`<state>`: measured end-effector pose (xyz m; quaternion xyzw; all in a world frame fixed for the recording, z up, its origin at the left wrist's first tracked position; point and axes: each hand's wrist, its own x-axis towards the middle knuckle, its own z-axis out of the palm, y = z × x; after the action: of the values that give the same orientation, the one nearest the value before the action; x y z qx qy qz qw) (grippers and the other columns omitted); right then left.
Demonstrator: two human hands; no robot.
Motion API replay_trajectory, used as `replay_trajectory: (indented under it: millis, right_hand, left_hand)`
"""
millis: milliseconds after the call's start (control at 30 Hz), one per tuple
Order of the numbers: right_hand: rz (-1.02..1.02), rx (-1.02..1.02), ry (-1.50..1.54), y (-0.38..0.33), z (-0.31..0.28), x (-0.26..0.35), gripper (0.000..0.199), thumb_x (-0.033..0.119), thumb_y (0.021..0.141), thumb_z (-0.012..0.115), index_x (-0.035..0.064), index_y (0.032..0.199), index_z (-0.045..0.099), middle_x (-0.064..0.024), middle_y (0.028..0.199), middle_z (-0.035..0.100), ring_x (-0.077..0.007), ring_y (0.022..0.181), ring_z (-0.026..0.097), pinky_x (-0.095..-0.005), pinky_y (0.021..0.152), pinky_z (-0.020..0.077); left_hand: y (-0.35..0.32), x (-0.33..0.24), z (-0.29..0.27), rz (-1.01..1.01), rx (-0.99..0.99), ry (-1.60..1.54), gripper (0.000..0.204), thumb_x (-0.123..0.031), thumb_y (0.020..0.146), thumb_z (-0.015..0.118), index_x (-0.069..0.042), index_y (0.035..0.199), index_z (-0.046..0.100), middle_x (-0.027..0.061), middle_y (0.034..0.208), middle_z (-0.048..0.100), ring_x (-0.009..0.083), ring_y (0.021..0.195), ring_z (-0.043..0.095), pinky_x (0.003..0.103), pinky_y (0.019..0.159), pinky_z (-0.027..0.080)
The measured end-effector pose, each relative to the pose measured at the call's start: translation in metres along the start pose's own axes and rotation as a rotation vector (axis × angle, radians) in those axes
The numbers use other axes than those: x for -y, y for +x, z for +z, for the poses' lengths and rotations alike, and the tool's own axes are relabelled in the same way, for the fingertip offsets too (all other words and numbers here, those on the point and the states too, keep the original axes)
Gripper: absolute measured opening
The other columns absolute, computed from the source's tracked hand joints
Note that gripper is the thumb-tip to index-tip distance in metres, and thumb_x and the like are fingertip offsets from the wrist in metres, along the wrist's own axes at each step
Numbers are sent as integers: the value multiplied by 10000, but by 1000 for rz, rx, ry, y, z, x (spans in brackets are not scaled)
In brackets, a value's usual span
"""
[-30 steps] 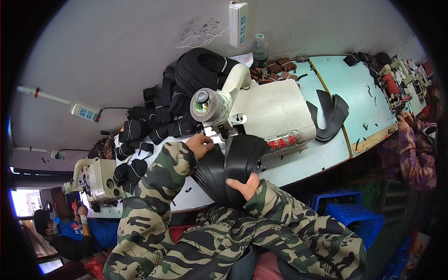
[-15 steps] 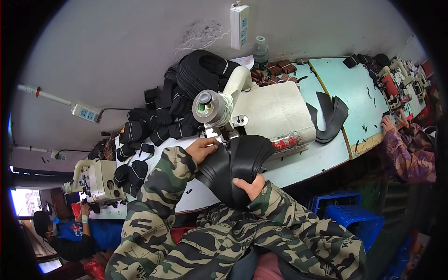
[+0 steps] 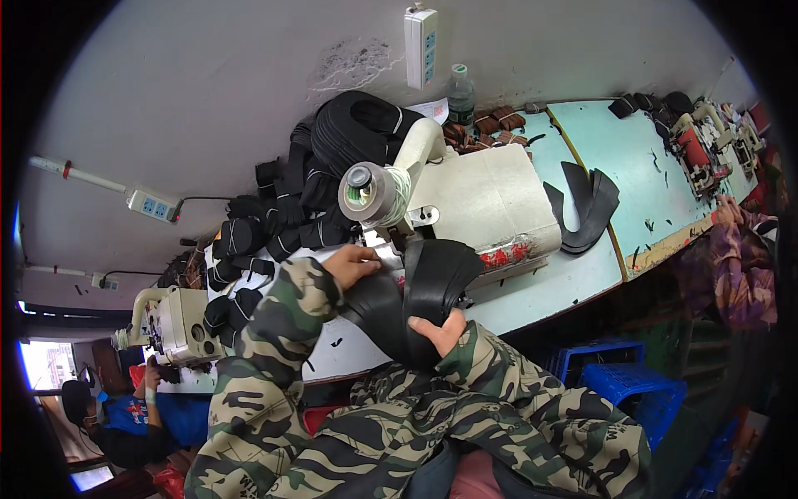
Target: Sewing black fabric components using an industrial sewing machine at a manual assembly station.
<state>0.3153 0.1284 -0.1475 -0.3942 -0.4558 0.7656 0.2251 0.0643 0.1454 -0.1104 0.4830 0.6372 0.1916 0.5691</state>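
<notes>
My right hand (image 3: 442, 333) is closed round the lower end of a fanned bundle of curved black strips (image 3: 442, 274), its thumb lying across the top. The bundle spreads in two arms up toward a cream bench machine (image 3: 507, 195) with a round grey knob. At the metal plate (image 3: 389, 254) of that machine, my left hand (image 3: 352, 264) has its fingers drawn together beside the left arm of strips. What its fingertips pinch, if anything, is too small to make out.
Bundled black strips (image 3: 320, 187) pile up behind the machine. More curved strips (image 3: 590, 212) lie to its right, near a plastic bottle (image 3: 460, 96). Blue crates (image 3: 636, 391) stand below the table (image 3: 532, 299). Co-workers sit at far left and far right beside other machines (image 3: 179, 324).
My left hand has shifted slightly left, away from the strip edge, baring more of the metal plate. My right hand and its bundle have moved slightly left. The right-hand co-worker's hands have drawn closer together.
</notes>
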Motion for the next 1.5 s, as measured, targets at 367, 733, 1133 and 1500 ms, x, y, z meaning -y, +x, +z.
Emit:
replay_trajectory:
  millis: [367, 733, 1133, 1500]
  right_hand:
    - [31, -57, -141, -3, 6, 18, 378, 162, 706, 672, -48, 1002, 566, -141, 1015, 595, -218, 959, 563, -318, 862, 424]
    - [26, -5, 29, -2, -13, 17, 388, 177, 701, 675, -37, 1006, 568, -136, 1009, 598, -209, 936, 574, -311, 839, 435]
    - [58, -97, -146, -1, -2, 10, 413, 241, 691, 682, -43, 977, 590, -162, 995, 606, -239, 930, 582, -319, 840, 435]
    - [19, 37, 39, 0, -4, 20, 436, 181, 708, 684, -41, 1053, 538, -134, 1024, 584, -203, 925, 571, -310, 839, 436]
  left_hand:
    - [15, -22, 20, -34, -220, 461, 249, -156, 787, 539, 39, 928, 605, 162, 816, 632, 230, 759, 594, 327, 702, 444]
    - [2, -7, 18, 106, -45, -10, 144, -116, 862, 484, 7, 896, 550, 8, 740, 531, 63, 678, 472, 230, 640, 395]
    - [16, -16, 16, -94, -189, 345, 245, -171, 735, 567, 14, 879, 637, 161, 738, 627, 234, 712, 601, 321, 683, 449]
    - [-2, -30, 5, -116, -19, 124, 269, -185, 848, 524, 23, 1016, 558, 68, 785, 599, 142, 769, 561, 279, 684, 434]
